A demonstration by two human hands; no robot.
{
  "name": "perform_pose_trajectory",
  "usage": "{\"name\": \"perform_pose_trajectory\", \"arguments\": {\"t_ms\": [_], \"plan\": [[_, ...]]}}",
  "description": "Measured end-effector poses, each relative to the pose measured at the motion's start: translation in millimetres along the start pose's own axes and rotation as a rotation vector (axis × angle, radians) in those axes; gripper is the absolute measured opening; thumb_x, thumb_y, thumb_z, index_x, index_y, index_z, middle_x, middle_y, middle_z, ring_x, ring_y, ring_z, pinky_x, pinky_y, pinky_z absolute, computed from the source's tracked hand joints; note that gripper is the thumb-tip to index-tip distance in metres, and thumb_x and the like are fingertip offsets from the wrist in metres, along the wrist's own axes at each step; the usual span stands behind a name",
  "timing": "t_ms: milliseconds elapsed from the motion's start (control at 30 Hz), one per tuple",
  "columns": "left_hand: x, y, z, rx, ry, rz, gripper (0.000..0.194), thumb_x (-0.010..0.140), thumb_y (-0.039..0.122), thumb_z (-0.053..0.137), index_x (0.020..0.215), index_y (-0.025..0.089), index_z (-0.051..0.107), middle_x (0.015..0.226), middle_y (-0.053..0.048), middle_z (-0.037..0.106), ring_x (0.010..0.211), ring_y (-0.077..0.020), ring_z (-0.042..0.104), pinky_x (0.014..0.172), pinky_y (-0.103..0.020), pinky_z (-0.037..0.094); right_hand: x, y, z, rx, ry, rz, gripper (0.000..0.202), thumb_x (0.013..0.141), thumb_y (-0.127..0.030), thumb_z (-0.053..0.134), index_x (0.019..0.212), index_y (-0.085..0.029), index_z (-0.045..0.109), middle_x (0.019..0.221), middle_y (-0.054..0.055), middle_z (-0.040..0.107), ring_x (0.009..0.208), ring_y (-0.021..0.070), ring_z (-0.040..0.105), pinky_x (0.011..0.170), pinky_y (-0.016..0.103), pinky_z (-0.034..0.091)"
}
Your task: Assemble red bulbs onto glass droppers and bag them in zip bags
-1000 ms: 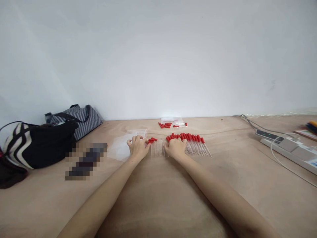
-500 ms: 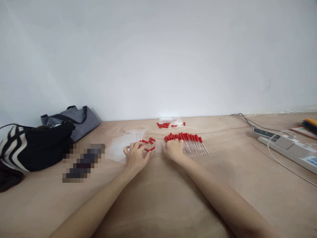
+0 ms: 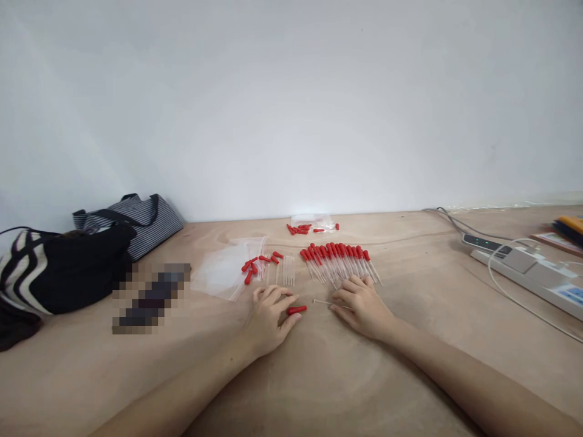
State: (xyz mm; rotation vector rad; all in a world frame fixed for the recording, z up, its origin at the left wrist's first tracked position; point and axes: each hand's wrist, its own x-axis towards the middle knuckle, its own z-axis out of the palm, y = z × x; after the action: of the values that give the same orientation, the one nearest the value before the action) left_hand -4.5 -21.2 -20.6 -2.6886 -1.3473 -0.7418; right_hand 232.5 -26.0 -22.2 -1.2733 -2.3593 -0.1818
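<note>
Between the thumb and fingers of my left hand (image 3: pixel 271 318) is a red rubber dropper bulb (image 3: pixel 298 309), lying sideways. My right hand (image 3: pixel 365 309) pinches a thin clear dropper tube (image 3: pixel 321 302), whose bare end points left toward the bulb. The two pieces are apart. Beyond my right hand lies a row of droppers (image 3: pixel 337 261) with red bulbs on clear tubes. Several bare tubes (image 3: pixel 288 270) lie side by side beyond my left hand. Loose red bulbs (image 3: pixel 249 266) are scattered left of them, partly on flat clear plastic bags (image 3: pixel 216 273).
A small clear bag (image 3: pixel 319 221) with several red bulbs (image 3: pixel 298 229) lies near the wall. At left are a black-and-white bag (image 3: pixel 86 273), a striped bag (image 3: pixel 155 224) and a blurred-out dark object (image 3: pixel 157 297). A power strip (image 3: pixel 532 273) with cables stands at right.
Both hands have come back toward me from the loose pieces and the dropper row. Now a red bulb shows in my left hand and a bare tube in my right.
</note>
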Motion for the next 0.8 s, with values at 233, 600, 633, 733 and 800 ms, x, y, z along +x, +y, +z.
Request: {"name": "perform_pose_trajectory", "arguments": {"t_ms": [233,600,633,733,800], "plan": [[9.2,9.8,5.7,-0.012,-0.015,0.071,0.018,0.082,0.026,0.05,0.085,0.029,0.067,0.099,-0.003,0.063,0.096,-0.0221,0.052,0.087,-0.045,0.027,0.0,-7.4,12.3,0.122,0.058,0.085,0.014,0.081,-0.031,0.053,0.082,-0.029,0.067,0.089,0.002,0.06,0.085,0.0169,0.048,0.072,0.032,0.025],[8.6,11.5,13.9,-0.165,-0.014,0.045,0.02,0.088,0.02,0.038,0.09,0.023,0.057,0.089,0.002,0.068,0.102,-0.0186,0.055,0.102,-0.047,0.009,-4.0,-21.5,13.5,0.194,0.208,0.082,0.018,0.085,-0.023,0.043,0.077,-0.021,0.059,0.08,0.001,0.064,0.095,0.0178,0.049,0.089,0.038,0.018],[8.6,11.3,13.8,-0.178,-0.012,0.047,0.02,0.088,0.02,0.038,0.09,0.023,0.057,0.089,0.002,0.068,0.102,-0.0187,0.055,0.102,-0.047,0.007,-3.7,-22.8,14.1,0.202,0.21,0.08,0.018,0.085,-0.022,0.043,0.076,-0.021,0.059,0.076,0.001,0.064,0.095,0.0179,0.049,0.09,0.038,0.016],[9.2,11.7,12.4,-0.21,0.009,0.053,0.02,0.087,0.02,0.037,0.089,0.023,0.057,0.087,0.002,0.068,0.102,-0.0187,0.056,0.102,-0.047,0.005,-2.9,-24.3,16.6,0.209,0.204,0.066,0.018,0.085,-0.022,0.043,0.076,-0.021,0.059,0.072,0.0,0.064,0.092,0.0176,0.05,0.09,0.039,0.014],[9.5,12.1,11.3,-0.222,0.021,0.056,0.019,0.087,0.02,0.038,0.088,0.023,0.057,0.087,0.002,0.069,0.101,-0.0186,0.057,0.102,-0.046,0.006,-2.7,-23.9,17.7,0.207,0.206,0.052,0.019,0.085,-0.023,0.043,0.077,-0.021,0.06,0.072,0.0,0.064,0.089,0.0172,0.051,0.089,0.039,0.015]]}}
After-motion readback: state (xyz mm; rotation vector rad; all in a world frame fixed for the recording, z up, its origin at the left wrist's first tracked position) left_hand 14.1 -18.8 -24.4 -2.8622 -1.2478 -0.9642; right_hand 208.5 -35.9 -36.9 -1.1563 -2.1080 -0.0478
